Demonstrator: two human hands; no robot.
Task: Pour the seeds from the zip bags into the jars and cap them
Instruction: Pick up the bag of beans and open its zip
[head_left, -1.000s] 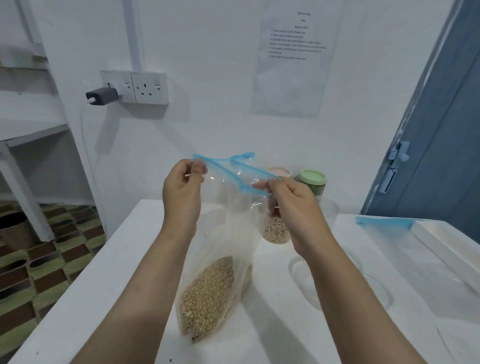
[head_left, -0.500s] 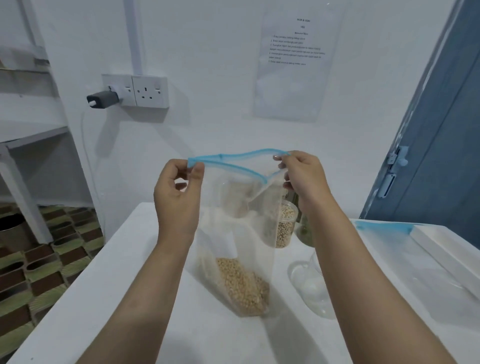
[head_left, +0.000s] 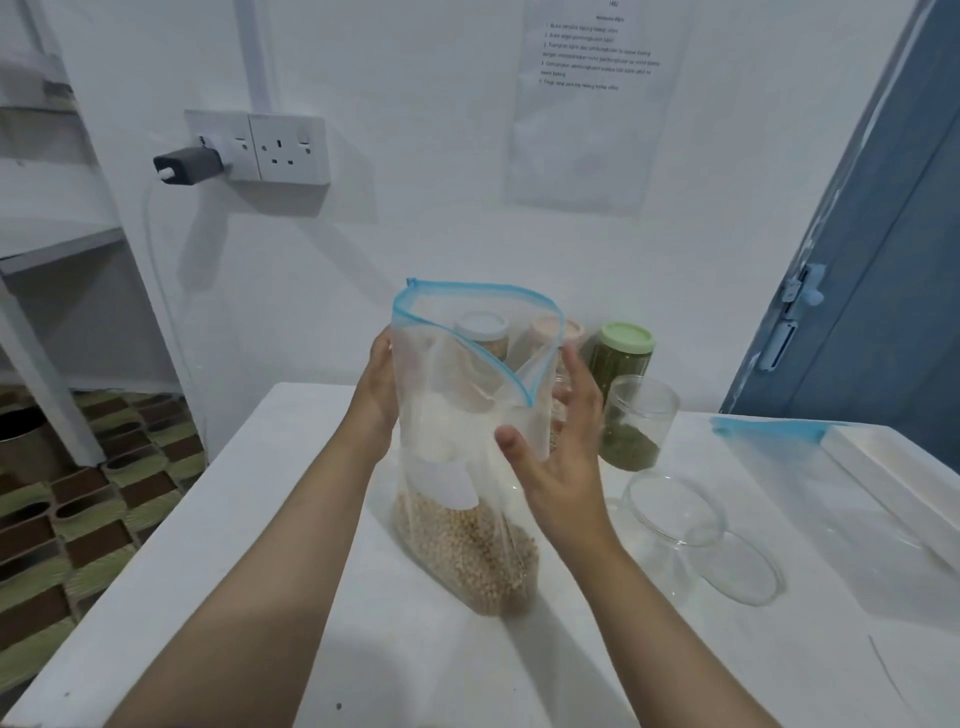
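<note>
A clear zip bag (head_left: 467, 415) with a blue zip strip stands upright on the white table (head_left: 249, 571), its mouth gaping open and tan seeds (head_left: 467, 551) heaped in its bottom. My left hand (head_left: 378, 387) holds the bag's left side, fingers going behind the plastic. My right hand (head_left: 556, 457) is at the bag's right side, thumb touching the front film and fingers straight beside the edge. An empty glass jar (head_left: 672, 512) stands just right of my right wrist, with a clear lid (head_left: 740, 571) lying by it.
An open jar with green seeds (head_left: 636, 423) and a green-lidded jar (head_left: 623, 353) stand behind the right hand. Two more capped jars (head_left: 480, 330) show through the bag. An empty zip bag (head_left: 769, 431) and a white box (head_left: 893, 467) lie at the right. The table's left edge drops to patterned floor.
Both hands let go of the zip strip at the top and dropped to the bag's sides. The bag now rests upright on the table with its mouth spread wider.
</note>
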